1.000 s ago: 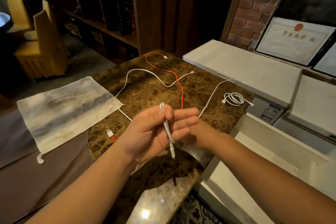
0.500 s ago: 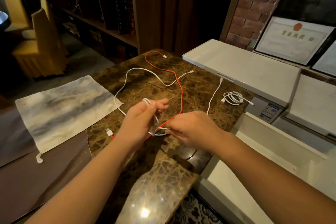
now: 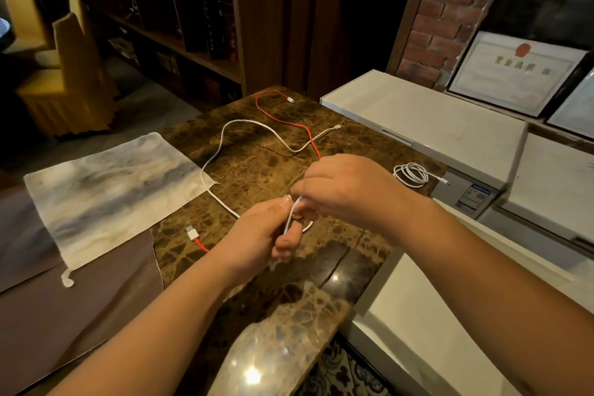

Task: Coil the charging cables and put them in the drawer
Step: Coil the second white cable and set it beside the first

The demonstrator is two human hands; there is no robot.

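Dark wooden bookshelves (image 3: 180,19) and a red brick pillar (image 3: 446,10) stand behind a brown veined marble counter (image 3: 257,170) that carries the cables. Above its near middle, the left hand (image 3: 257,235) has its fingers (image 3: 284,244) curled around a few loops of thin white charging cable (image 3: 291,215), with the thumb pressing on top. The right hand (image 3: 347,190) is just beside it, its fingers bent and pinching the same cable where it leaves the loops; a short arc of it shows below the two hands. On the counter beyond lies a second long white cable (image 3: 225,138), uncoiled and wandering from the hands toward the far side. A red cable (image 3: 289,122) crosses it, with one white plug near the far edge and its other end (image 3: 193,233) lying left of the left hand. A small finished coil of white cable (image 3: 413,173) rests at the right edge of the counter, well apart from the hands. A grey-streaked white cloth bag (image 3: 109,199) lies flat on the left. White chest cabinets (image 3: 418,119) stand to the right, and yellow covered chairs (image 3: 70,74) at the far left.
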